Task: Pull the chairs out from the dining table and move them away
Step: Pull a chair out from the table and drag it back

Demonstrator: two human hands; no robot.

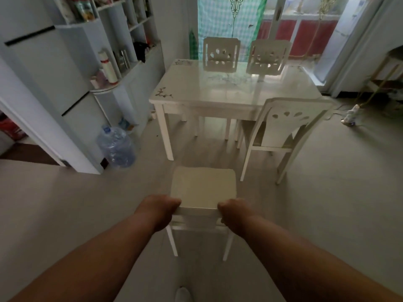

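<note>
A white chair [202, 184] stands on the floor well in front of the white dining table [218, 92], its seat facing the table. My left hand [159, 209] grips the left end of its top back rail. My right hand [234, 211] grips the right end of the same rail. A second white chair [290, 125] is tucked at the table's near right side, its back toward me. Two more white chairs [220, 54] [268, 56] stand at the far side of the table.
A large clear water jug [116, 146] sits on the floor left of the table, beside a white shelf unit [130, 68] with bottles. A small figurine [350, 115] and cords lie on the floor at right. Glass doors are behind the table.
</note>
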